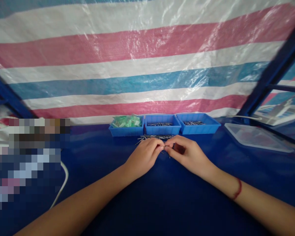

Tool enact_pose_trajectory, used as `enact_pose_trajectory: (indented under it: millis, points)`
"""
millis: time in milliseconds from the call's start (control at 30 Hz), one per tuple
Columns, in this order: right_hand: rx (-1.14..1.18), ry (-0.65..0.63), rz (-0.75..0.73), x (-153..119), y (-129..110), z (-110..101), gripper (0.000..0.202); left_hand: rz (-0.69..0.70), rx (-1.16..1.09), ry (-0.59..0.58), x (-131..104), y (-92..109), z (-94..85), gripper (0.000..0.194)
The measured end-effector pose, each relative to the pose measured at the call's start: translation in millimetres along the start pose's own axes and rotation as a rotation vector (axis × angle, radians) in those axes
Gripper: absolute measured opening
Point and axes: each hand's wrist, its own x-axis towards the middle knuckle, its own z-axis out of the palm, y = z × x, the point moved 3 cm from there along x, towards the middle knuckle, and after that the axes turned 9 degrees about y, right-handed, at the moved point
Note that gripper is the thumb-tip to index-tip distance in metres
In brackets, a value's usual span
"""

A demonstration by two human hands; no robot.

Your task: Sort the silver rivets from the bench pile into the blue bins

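Note:
My left hand [147, 154] and my right hand [189, 154] meet fingertip to fingertip above the dark blue table [142, 203]. Both are pinched closed around a small dark piece [165, 146], mostly covered by the fingers and too small to name. Just behind the hands lies a loose pile of thin metal rods [152, 136]. Beyond the pile stand a middle blue bin [162, 130] and a right blue bin [199, 129], each with thin metal pieces inside. A left blue bin [127, 132] holds green and clear plastic packets [127, 121].
A translucent plastic lid [258, 137] lies at the right. Behind the table hangs a striped plastic sheet [137, 49], between dark blue metal posts [272, 72]. A white cable [65, 177] crosses the left side, beside a blurred-out area.

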Motion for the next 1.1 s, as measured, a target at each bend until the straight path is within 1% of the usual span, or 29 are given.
enact_pose_trajectory:
  millis: [100,200,367,500,667,833,933,1000,1067,1100]
  points:
    - [0.002,-0.009,-0.025,-0.5,-3.4,-0.7,0.009,-0.035,-0.073,0.009,0.4,-0.4,-0.6,0.011]
    - [0.004,-0.007,-0.010,-0.9,-2.3,-0.7,0.011,-0.054,-0.096,0.014,0.5,-1.7,-1.0,0.010]
    - [-0.007,-0.020,0.005,-1.6,-3.7,-1.5,0.016,-0.051,-0.088,0.039,-0.4,-4.9,-1.2,0.009]
    - [0.006,0.000,-0.017,-1.3,-9.5,-4.7,0.016,-0.054,-0.077,0.038,-0.9,-4.7,0.2,0.011]
    - [-0.010,0.028,-0.056,-0.7,-12.2,-8.2,0.016,-0.020,-0.060,0.017,0.0,-1.8,0.2,0.011]
    - [-0.069,-0.024,-0.087,1.2,-6.5,-7.4,0.012,-0.012,-0.084,0.083,-0.5,-4.5,-1.7,0.009]
    - [-0.082,-0.097,-0.102,0.8,-3.4,-3.0,0.012,-0.008,-0.096,0.111,-1.5,-5.7,-3.2,0.008]
    - [-0.079,-0.148,-0.111,-0.6,-3.4,1.1,0.014,-0.003,-0.095,0.102,-2.2,-5.9,-3.3,0.009]
    - [-0.042,-0.164,-0.074,-1.1,-2.8,3.9,0.017,-0.017,-0.104,0.099,-2.7,-6.6,-2.8,0.010]
    - [-0.004,-0.146,-0.031,-0.4,-1.4,3.9,0.018,-0.031,-0.112,0.105,-2.9,-7.3,-2.4,0.016]
